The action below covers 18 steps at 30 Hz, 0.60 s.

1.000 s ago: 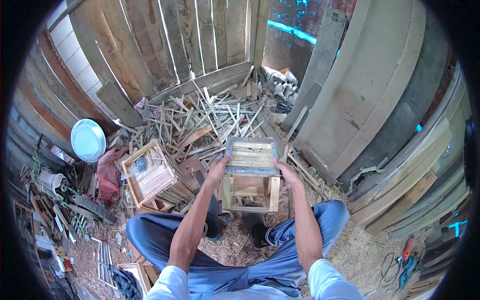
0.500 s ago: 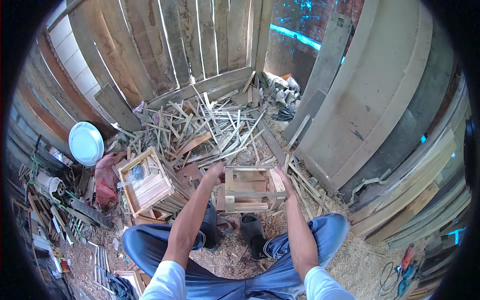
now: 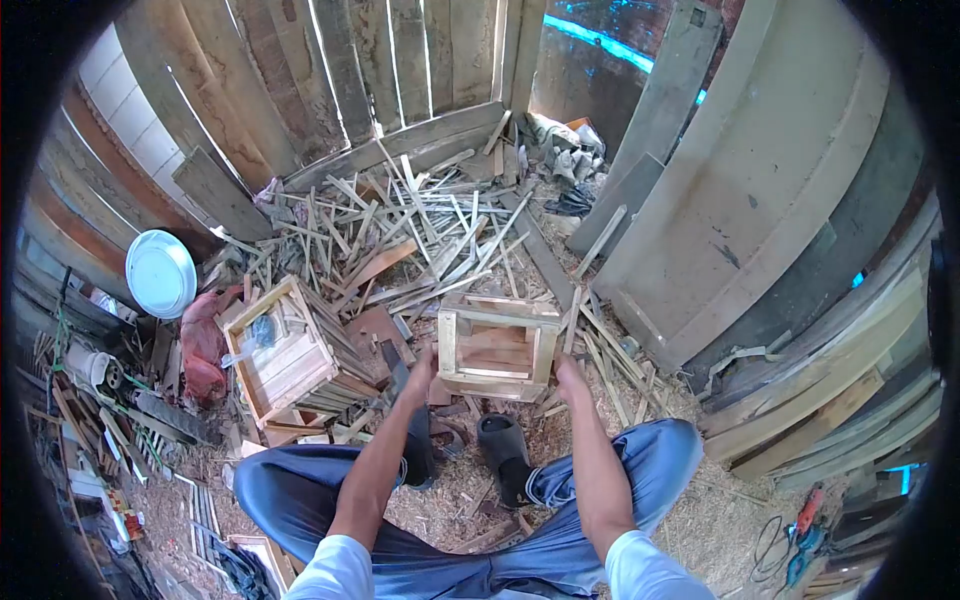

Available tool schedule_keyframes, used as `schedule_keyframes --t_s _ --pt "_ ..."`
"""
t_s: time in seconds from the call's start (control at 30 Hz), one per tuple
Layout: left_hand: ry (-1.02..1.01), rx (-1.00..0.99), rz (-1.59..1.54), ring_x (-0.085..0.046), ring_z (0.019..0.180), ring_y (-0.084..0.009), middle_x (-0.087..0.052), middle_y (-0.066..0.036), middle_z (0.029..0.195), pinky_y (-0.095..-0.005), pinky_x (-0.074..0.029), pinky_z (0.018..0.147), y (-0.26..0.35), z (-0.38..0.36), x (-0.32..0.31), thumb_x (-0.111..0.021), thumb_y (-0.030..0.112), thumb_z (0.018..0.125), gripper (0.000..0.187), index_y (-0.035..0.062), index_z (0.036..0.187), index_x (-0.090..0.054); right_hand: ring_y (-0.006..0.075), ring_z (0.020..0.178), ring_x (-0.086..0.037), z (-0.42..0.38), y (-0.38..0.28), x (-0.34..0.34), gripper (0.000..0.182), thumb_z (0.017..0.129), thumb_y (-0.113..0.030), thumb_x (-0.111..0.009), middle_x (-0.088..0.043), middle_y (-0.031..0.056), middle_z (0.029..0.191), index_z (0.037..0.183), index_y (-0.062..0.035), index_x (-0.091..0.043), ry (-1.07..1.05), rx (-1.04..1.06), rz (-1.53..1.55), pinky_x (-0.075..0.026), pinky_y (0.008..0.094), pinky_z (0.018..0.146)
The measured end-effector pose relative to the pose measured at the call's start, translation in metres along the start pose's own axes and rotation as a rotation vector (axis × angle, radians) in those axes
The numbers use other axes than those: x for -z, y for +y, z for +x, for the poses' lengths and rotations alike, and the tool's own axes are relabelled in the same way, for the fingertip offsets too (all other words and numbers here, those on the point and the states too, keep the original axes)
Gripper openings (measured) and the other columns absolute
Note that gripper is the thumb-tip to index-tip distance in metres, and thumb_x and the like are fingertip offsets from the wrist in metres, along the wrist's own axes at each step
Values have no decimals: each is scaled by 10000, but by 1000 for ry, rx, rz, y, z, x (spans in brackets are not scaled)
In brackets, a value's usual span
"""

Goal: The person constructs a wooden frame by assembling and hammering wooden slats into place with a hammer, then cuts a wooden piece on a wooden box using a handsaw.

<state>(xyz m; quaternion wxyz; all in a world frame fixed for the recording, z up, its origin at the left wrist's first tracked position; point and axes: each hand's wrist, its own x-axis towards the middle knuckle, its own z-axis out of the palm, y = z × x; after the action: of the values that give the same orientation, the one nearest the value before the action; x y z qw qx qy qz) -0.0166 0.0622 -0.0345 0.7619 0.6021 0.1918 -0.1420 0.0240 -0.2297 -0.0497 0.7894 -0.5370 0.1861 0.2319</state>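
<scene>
Between my two hands is a small wooden box frame (image 3: 490, 386), made of pale slats with an opening in its near face. My left hand (image 3: 424, 368) is closed on its left side, and my right hand (image 3: 569, 374) grips the lower right side. Most of the fingers are hidden behind the wood. The frame is held above the floor in front of my feet. Left of it stands a larger wooden crate (image 3: 345, 384) holding a clear plastic bag (image 3: 262, 331) and pieces of wood.
Thin wood offcuts (image 3: 440, 255) are heaped by the plank wall (image 3: 380, 75). A white basin (image 3: 161, 274) and a red sack (image 3: 203, 350) lie to the left. Large boards (image 3: 740, 190) lean on the right, and a corded red-and-blue tool (image 3: 803, 535) rests at lower right.
The box frame has been tilted in my hands, so its open face now turns more towards me. Both hands have shifted lower along its sides. The camera view has moved slightly.
</scene>
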Motion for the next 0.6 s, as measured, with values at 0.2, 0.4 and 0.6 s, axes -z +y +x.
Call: schedule_keyframes --t_s 0.2,0.4,0.6 --pt "570 -161 563 -451 1171 -408 -510 -272 1235 -417 -320 1011 -80 11 -23 -193 372 982 575 -67 1200 -493 241 837 -596 54 50 14 369 913 -276 -445 -623 124 995 1102 7 -586 392 -20 16 -489 392 775" --pt "319 -151 195 -580 917 -373 -626 -237 913 -422 -416 847 10 51 -32 -184 503 969 700 -58 988 -603 199 882 -590 -14 -64 -36 731 922 -619 -308 -634 136 1082 1196 18 -537 193 27 72 -433 312 816" --pt "229 -134 350 -603 701 -201 -627 -115 754 -365 -466 668 35 36 -50 -425 515 935 594 -46 930 -620 240 975 -613 3 -47 -22 556 892 -445 -579 -634 133 1129 1171 36 -575 73 244 -86 -454 361 864"
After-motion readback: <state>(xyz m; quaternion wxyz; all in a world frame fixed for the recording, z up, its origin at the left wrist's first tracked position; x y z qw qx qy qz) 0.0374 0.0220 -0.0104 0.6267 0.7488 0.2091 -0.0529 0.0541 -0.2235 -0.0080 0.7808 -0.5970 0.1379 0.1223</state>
